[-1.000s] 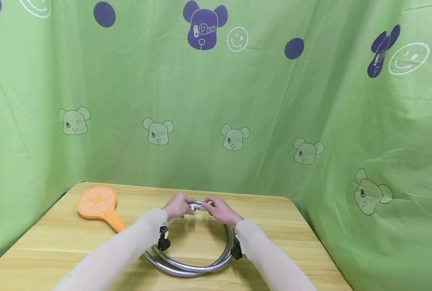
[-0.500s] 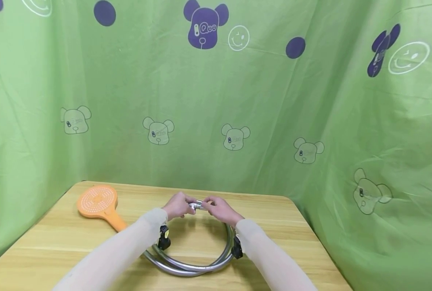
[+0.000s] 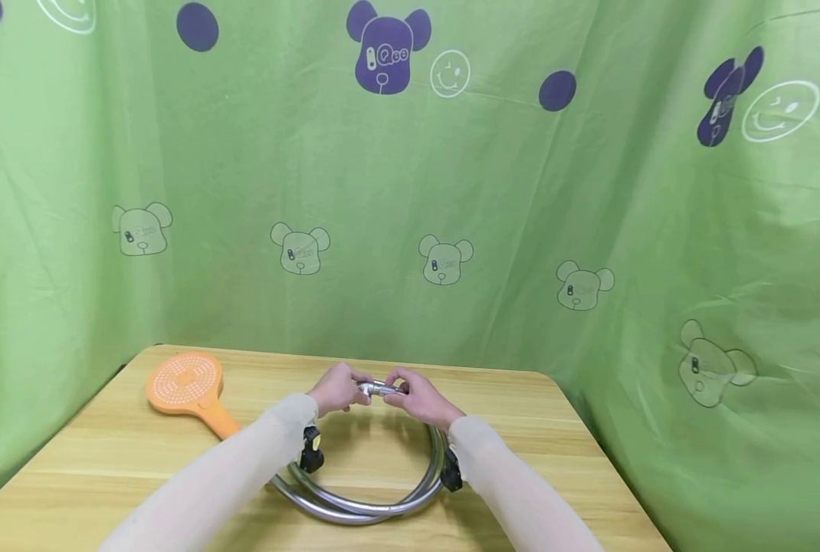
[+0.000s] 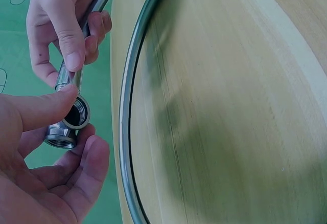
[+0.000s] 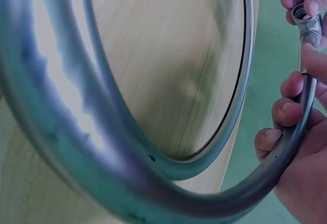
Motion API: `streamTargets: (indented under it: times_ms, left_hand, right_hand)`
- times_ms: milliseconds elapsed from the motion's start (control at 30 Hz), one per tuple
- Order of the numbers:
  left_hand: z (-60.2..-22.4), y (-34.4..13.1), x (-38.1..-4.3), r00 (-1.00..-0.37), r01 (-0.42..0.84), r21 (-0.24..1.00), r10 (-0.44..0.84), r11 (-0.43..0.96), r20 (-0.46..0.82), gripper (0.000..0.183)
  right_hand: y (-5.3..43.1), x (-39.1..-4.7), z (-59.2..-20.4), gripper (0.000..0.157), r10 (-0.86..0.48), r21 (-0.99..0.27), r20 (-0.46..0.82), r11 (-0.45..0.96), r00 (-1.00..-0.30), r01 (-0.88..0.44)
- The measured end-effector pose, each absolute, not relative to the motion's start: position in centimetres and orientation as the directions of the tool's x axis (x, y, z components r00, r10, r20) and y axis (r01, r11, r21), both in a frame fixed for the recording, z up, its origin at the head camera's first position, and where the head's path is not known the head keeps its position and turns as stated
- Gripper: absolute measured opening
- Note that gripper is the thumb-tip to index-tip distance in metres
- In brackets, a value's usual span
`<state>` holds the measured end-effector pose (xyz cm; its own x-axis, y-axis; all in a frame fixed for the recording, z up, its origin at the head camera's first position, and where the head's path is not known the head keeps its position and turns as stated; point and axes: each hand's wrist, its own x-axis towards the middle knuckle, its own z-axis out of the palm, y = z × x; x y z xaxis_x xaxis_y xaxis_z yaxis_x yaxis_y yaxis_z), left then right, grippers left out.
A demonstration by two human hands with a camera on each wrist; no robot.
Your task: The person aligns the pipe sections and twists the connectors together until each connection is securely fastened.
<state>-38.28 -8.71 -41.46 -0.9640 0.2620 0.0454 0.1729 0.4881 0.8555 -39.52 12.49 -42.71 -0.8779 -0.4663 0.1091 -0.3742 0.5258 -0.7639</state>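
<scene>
In the head view, my left hand (image 3: pixel 337 389) and right hand (image 3: pixel 420 396) meet over the far half of the table. My left thumb and fingers pinch a chrome fitting (image 4: pixel 76 112) with two threaded openings showing in the left wrist view. My right hand grips the end of a silver shower hose (image 3: pixel 344 518), its thumb and fingers around the metal end sleeve (image 5: pixel 305 60). Sleeve and fitting stand in line, end to end; some thread (image 5: pixel 311 38) shows between them in the right wrist view. The rest of the hose loops down under my wrists.
An orange shower head (image 3: pixel 185 381) lies face up at the left of the wooden table (image 3: pixel 520 445), its handle running toward my left forearm. A green printed curtain (image 3: pixel 375 314) hangs behind the table and at both sides.
My right fingers have shifted on the hose end, and more of the metal between the hands shows now. My left hand and the shower head stay in place.
</scene>
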Motion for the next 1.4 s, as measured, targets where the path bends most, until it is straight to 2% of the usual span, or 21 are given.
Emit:
streamTargets:
  times_ms: [300,633,967,1200,1400]
  left_hand:
    - [-41.56,-8.68,-38.29,-0.965,0.169,0.857,0.261,0.486,0.043,0.043]
    - [-41.52,-8.58,-38.18,-0.965,0.177,0.85,0.257,0.497,0.051,0.044]
    - [-41.63,-8.51,-38.34,-0.964,0.172,0.852,0.261,0.494,0.043,0.043]
    - [-41.67,-8.46,-38.44,-0.966,0.168,0.854,0.256,0.492,0.043,0.042]
    - [-41.8,-8.66,-38.56,-0.963,0.174,0.853,0.265,0.493,0.043,0.043]
  right_hand:
    - [12.65,-40.12,-43.07,0.019,-0.486,-0.736,0.119,0.542,-0.866,-0.405]
    - [12.67,-40.25,-42.9,0.023,-0.494,-0.715,0.115,0.561,-0.862,-0.417]
    - [12.71,-39.99,-43.0,0.028,-0.455,-0.785,0.062,0.527,-0.888,-0.325]
    - [12.94,-40.04,-43.08,0.018,-0.479,-0.775,0.089,0.518,-0.873,-0.363]
    - [12.92,-40.39,-43.08,0.017,-0.497,-0.741,0.1,0.542,-0.862,-0.398]
